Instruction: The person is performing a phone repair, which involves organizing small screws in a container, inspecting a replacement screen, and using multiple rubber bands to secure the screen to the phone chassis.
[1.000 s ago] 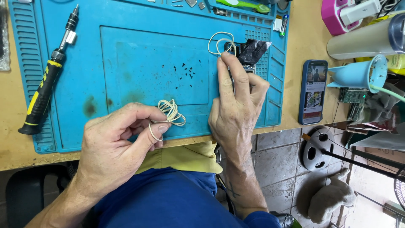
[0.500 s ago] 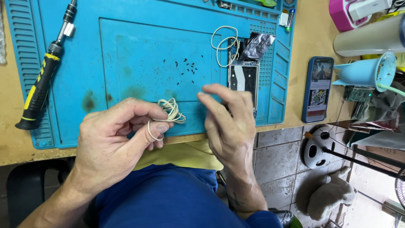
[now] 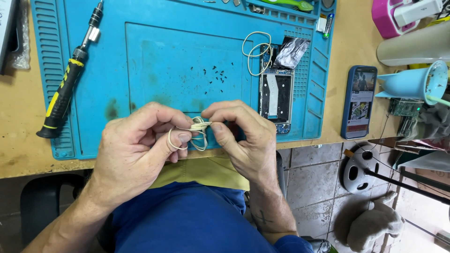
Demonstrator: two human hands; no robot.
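Note:
My left hand holds a small bunch of pale rubber bands, one looped over a fingertip. My right hand has come up against it and pinches the same bunch from the right, thumb and forefinger closed on the bands. Both hands hover over the near edge of the blue work mat. An opened phone body lies on the mat to the right of my hands, with two more loose rubber bands and a crumpled silver foil piece by its top end.
A black and yellow screwdriver lies at the mat's left side. Tiny dark screws are scattered mid-mat. Right of the mat, a phone with a lit screen, a light blue funnel, a pink box and a circuit board.
My right hand left the opened phone and moved back and left to meet the left hand, closing its fingers on the bunch of rubber bands. The left hand stayed holding them.

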